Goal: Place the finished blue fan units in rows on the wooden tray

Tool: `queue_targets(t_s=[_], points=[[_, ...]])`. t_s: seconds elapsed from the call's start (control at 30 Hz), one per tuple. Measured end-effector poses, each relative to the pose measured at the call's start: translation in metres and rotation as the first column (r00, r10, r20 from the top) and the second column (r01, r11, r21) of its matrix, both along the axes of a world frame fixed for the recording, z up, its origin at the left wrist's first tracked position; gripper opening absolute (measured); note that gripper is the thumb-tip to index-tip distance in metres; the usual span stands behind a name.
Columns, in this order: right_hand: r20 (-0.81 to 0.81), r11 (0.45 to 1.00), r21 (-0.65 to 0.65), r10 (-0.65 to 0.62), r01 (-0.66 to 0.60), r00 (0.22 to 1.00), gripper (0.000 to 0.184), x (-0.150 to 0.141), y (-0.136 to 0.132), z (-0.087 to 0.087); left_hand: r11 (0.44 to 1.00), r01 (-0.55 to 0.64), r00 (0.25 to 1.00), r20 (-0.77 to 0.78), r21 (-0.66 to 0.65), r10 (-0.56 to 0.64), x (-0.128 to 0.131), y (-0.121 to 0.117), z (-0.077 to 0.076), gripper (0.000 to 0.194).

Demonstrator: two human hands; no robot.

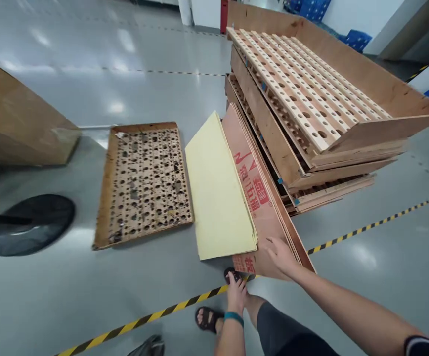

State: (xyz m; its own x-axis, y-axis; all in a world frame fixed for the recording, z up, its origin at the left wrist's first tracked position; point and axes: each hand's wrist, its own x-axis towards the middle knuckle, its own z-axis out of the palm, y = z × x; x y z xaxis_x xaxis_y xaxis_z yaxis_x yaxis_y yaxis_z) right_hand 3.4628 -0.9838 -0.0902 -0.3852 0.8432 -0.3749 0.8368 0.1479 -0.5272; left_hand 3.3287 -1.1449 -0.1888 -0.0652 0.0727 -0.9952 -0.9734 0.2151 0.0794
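My right hand [283, 257] rests its outstretched fingers on the face of a reddish-brown board [270, 232] printed with red characters. That board leans with several others against a stack of wooden frames. In front of it leans a pale yellow sheet [220, 193], its lower right corner close to my right fingertips. My left hand [236, 291], with a teal band on its wrist, is low over my sandalled foot, apart from the sheets. Its fingers are curled; a small dark thing shows at them, which I cannot make out from the dark sandal behind.
Wooden frames with perforated slats [303, 94] are stacked at right. A shallow tray with a holed, stained panel [148, 183] lies on the floor at left. Beyond it are a cardboard box [25, 118] and a round black base [32, 225]. Yellow-black tape [162, 312] crosses the floor.
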Motion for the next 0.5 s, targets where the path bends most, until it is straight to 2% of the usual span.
queue_targets(t_s=[0.07,0.13,0.23,0.33,0.5], points=[[-0.041,0.999,0.010,-0.048,0.049,0.998,0.047,0.003,0.004,0.001,0.998,-0.063,0.993,0.102,0.029,0.060,0.012,0.053,-0.039,0.059],[-0.028,0.998,0.000,-0.068,0.068,0.997,0.050,0.008,0.006,0.003,0.987,-0.149,0.979,0.152,0.064,0.138,0.024,0.093,-0.070,0.059],[0.019,0.996,-0.013,-0.090,0.090,0.996,0.053,0.015,0.009,0.002,0.954,-0.278,0.953,0.161,0.112,0.259,0.037,0.122,-0.098,0.054],[0.018,0.993,-0.024,-0.119,0.119,0.993,0.056,0.018,0.012,-0.002,0.935,-0.338,0.933,0.166,0.107,0.318,0.043,0.125,-0.107,0.052],[-0.062,0.983,-0.075,-0.170,0.165,0.984,0.062,0.016,0.028,-0.016,0.936,-0.343,0.930,0.166,0.080,0.327,0.038,0.112,-0.096,0.052]])
